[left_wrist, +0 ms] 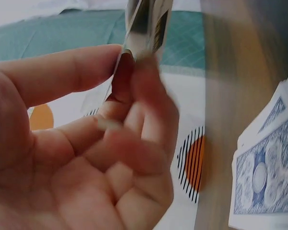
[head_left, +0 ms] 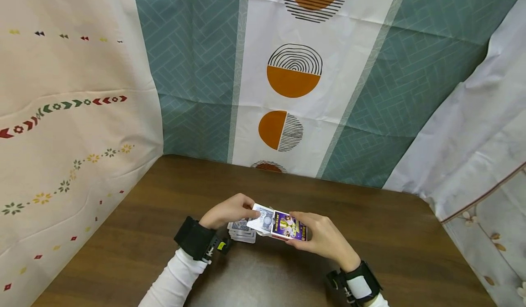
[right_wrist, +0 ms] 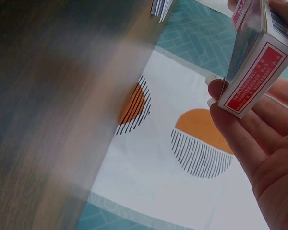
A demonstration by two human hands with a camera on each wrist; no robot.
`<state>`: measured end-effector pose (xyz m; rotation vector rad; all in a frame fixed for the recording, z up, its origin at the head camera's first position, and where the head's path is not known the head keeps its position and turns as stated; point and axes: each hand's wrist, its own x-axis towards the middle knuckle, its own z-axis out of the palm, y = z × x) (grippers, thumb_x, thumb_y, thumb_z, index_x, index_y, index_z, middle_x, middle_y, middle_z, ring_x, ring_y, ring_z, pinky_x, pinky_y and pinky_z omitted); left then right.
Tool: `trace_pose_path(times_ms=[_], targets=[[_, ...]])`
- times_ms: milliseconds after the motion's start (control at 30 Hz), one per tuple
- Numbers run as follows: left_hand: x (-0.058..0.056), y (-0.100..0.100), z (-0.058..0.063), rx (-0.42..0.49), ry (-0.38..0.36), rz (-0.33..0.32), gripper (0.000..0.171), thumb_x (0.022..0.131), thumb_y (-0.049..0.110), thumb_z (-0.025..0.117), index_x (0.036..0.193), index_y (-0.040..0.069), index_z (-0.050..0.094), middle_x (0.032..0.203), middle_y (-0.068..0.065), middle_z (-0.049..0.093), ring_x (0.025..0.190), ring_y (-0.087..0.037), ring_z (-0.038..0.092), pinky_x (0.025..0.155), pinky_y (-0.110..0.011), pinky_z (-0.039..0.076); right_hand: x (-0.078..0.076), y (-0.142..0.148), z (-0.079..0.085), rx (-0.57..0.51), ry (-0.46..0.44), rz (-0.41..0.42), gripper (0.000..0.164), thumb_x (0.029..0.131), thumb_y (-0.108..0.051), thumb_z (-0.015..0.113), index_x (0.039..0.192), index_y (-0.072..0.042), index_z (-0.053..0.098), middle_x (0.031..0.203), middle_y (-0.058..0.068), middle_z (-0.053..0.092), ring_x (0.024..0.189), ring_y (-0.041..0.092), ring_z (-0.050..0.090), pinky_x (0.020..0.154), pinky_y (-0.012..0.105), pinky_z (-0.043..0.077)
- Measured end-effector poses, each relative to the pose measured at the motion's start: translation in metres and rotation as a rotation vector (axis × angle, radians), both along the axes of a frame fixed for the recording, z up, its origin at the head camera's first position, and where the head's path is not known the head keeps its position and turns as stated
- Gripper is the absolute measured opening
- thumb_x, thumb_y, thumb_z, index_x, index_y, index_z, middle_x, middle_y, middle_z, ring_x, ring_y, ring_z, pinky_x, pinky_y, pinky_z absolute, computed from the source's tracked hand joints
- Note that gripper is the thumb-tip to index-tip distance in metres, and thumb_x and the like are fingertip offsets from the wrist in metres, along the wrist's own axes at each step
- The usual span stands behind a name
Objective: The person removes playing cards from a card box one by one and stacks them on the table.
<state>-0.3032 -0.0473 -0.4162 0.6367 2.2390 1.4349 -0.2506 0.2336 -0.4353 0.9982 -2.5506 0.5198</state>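
Observation:
My right hand [head_left: 322, 234] grips a purple and yellow playing card box [head_left: 289, 226], its fingers and thumb at opposite edges. Red printing on a narrow side of the box [right_wrist: 257, 76] shows in the right wrist view. From the box's left end juts a blue-backed playing card [head_left: 261, 219], with more card edges just under it. My left hand [head_left: 231, 212] pinches that card's outer end between thumb and fingers. Below the left hand, a loose pile of blue-backed cards [head_left: 243, 235] lies on the table; the left wrist view shows these cards [left_wrist: 266, 172] overlapping unevenly.
The brown wooden table [head_left: 370, 234] runs back to a teal and white patterned cloth [head_left: 197, 70]. A cream cloth [head_left: 82, 161] hangs along the left side, a white one [head_left: 485, 152] along the right. Both wrists wear black straps [head_left: 195, 238].

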Motion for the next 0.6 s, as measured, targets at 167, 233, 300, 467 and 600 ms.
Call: trace_pose_path(times_ms=[167, 233, 300, 467, 600], targets=[[-0.003, -0.012, 0.004, 0.015, -0.019, 0.022, 0.017, 0.093, 0.008, 0.058, 0.079, -0.002, 0.058, 0.065, 0.000, 0.047, 0.057, -0.014, 0.040, 0.055, -0.025, 0.032, 0.001, 0.000, 0.000, 0.002, -0.007, 0.000, 0.061, 0.076, -0.046, 0.079, 0.121, -0.008, 0.064, 0.107, 0.005, 0.071, 0.079, 0.004, 0.058, 0.065, 0.017, 0.050], [-0.005, -0.018, 0.005, 0.027, -0.024, 0.041, 0.014, 0.094, 0.007, 0.055, 0.091, -0.004, 0.061, 0.071, -0.001, 0.054, 0.060, -0.014, 0.045, 0.057, -0.025, 0.036, 0.001, 0.001, -0.001, 0.000, -0.011, 0.001, 0.060, 0.076, -0.045, 0.079, 0.121, -0.008, 0.064, 0.106, 0.005, 0.071, 0.079, 0.004, 0.058, 0.065, 0.017, 0.049], [-0.008, -0.023, 0.005, 0.041, -0.026, 0.064, 0.016, 0.095, 0.007, 0.054, 0.100, -0.007, 0.061, 0.077, -0.003, 0.060, 0.064, -0.013, 0.051, 0.060, -0.025, 0.040, 0.001, 0.001, -0.001, 0.000, -0.012, 0.002, 0.060, 0.076, -0.045, 0.080, 0.120, -0.007, 0.064, 0.105, 0.004, 0.071, 0.078, 0.003, 0.058, 0.064, 0.016, 0.049], [-0.016, -0.034, 0.001, 0.093, -0.022, 0.177, 0.025, 0.095, 0.006, 0.055, 0.115, -0.010, 0.058, 0.086, -0.010, 0.068, 0.062, -0.014, 0.060, 0.062, -0.028, 0.045, 0.000, 0.001, -0.001, 0.005, -0.018, -0.008, 0.060, 0.075, -0.045, 0.080, 0.120, -0.008, 0.065, 0.106, 0.004, 0.071, 0.079, 0.003, 0.058, 0.065, 0.017, 0.049], [-0.025, -0.037, -0.009, 0.110, 0.025, 0.299, 0.026, 0.091, 0.007, 0.064, 0.110, -0.010, 0.063, 0.081, -0.010, 0.068, 0.055, -0.017, 0.058, 0.058, -0.030, 0.047, 0.000, 0.000, -0.001, 0.013, -0.040, -0.018, 0.060, 0.077, -0.046, 0.078, 0.121, -0.008, 0.064, 0.107, 0.004, 0.071, 0.080, 0.004, 0.058, 0.066, 0.018, 0.050]])
